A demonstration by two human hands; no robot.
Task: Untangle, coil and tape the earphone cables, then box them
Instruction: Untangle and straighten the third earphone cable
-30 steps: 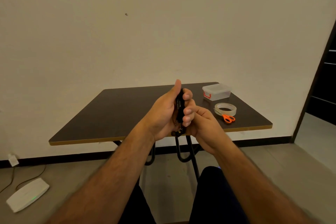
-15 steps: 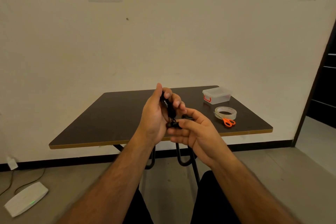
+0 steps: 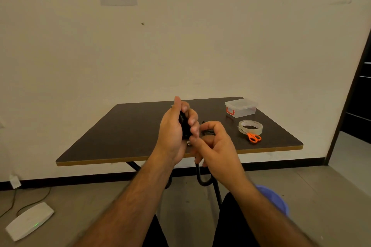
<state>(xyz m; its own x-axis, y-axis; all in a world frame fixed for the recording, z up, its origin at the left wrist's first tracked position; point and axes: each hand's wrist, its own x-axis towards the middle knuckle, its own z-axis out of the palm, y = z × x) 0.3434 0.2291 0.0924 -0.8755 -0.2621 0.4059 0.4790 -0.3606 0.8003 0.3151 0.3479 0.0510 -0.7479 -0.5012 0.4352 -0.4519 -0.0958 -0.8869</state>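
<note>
Above the worktop [image 3: 124, 132], the left hand [image 3: 172, 130] keeps gripping the black cable [image 3: 184, 126] bundle while the right hand [image 3: 214, 142] has drawn a strand rightward, pinched (coiling goes on), with tape [image 3: 250, 127], scissors [image 3: 253, 137] and box [image 3: 241, 107] untouched at far right.

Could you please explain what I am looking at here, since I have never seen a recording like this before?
There is no robot: a person wears one camera on the head, looking forward and down at two bare hands. The left hand grips a black earphone cable bundle, and the right hand pinches a strand of it. On the dark table, at its right, stand a closed clear plastic box with an orange latch, a roll of clear tape and orange-handled scissors leaning against the roll. On the floor lies a white device.
</note>
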